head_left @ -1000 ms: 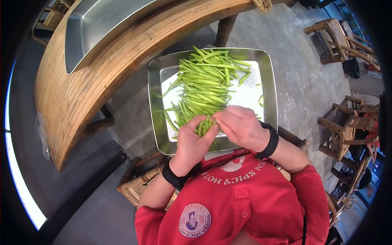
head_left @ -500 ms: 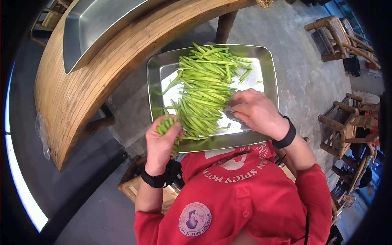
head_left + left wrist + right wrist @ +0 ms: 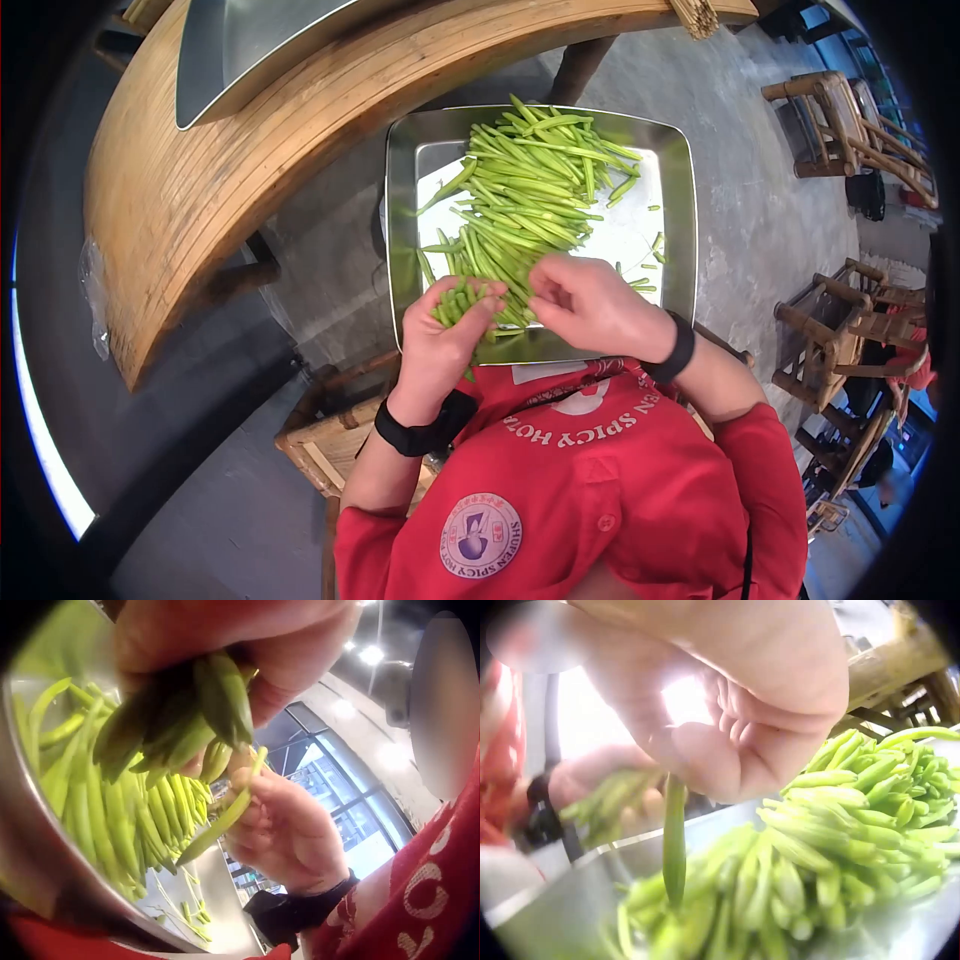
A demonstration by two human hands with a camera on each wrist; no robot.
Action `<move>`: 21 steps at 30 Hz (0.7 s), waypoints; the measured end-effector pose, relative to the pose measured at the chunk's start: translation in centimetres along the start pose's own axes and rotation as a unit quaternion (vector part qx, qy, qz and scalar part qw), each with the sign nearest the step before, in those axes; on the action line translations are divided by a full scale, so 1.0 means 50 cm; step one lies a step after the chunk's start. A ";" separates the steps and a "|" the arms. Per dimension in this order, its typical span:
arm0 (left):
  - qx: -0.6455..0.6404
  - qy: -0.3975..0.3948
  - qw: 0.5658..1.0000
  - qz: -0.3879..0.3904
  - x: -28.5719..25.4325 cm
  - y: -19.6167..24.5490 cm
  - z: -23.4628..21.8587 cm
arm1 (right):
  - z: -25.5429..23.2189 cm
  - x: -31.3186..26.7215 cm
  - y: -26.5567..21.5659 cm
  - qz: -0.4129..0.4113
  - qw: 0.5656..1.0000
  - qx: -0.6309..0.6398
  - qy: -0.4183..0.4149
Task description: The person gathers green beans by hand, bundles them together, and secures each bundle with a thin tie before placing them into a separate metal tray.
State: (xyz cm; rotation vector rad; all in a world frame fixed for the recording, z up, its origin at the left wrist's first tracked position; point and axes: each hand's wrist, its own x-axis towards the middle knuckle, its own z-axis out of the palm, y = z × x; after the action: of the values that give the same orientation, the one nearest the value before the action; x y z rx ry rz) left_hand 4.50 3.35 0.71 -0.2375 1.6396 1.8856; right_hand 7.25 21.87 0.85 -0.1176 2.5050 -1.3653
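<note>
A bunch of green beans [image 3: 462, 302] is gripped in my left hand [image 3: 437, 335], over the near left part of a metal tray [image 3: 404, 190]. Close to its right, my right hand [image 3: 608, 312] pinches a single green bean [image 3: 674, 851] between thumb and finger. That bean hangs down from the fingertips in the right wrist view. Below and beyond both hands lies a large heap of green beans [image 3: 530, 195] in the tray, mostly lined up side by side. Cut bits and thin strings [image 3: 640, 284] lie on the tray's right side.
A curved wooden table [image 3: 330, 110] borders the tray at the upper left, with another metal tray [image 3: 255, 45] on it. Bamboo stools [image 3: 822, 120] stand on the concrete floor at the right. Clear plastic [image 3: 95, 300] hangs at the table's left end.
The hands were together at the bunch, then parted, the left going left and the right over the tray's right side. Now they are close again, with a single bean in the right fingers.
</note>
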 end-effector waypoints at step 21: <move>0.225 -0.110 0.968 -0.016 -0.007 -0.025 0.029 | -0.013 -0.050 0.026 -0.198 0.970 -0.130 0.056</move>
State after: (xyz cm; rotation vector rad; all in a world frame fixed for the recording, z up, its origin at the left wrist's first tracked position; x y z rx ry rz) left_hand 5.84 4.64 0.14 0.1291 1.8354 1.4079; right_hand 9.52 23.64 0.60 -0.6422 2.8559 -1.1893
